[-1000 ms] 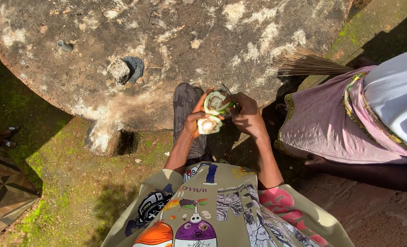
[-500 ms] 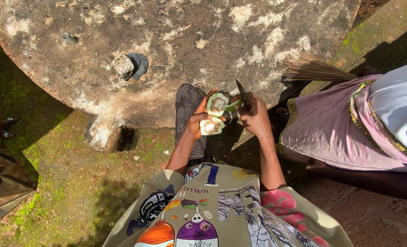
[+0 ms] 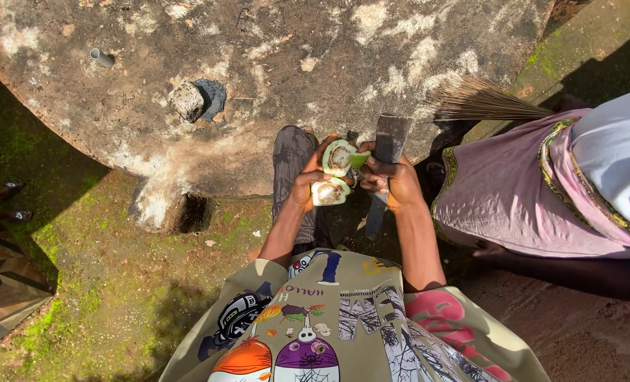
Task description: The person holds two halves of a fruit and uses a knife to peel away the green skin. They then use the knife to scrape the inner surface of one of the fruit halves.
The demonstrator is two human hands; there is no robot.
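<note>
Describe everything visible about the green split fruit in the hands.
The green-skinned fruit split into two halves shows pale, whitish flesh with a brownish centre on each cut face, edged by a thin green rind. Both cut faces turn up toward the camera, one half above the other, seemingly joined or touching at one side. The left hand grips it from the left. The right hand, which holds a broad, dark flat-bladed knife, touches the upper half's green edge. It is held above a dark trouser leg.

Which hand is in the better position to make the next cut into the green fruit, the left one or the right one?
Probably the right hand: it already grips the broad-bladed knife, blade beside the split green fruit. The left hand is occupied cradling the fruit.
</note>
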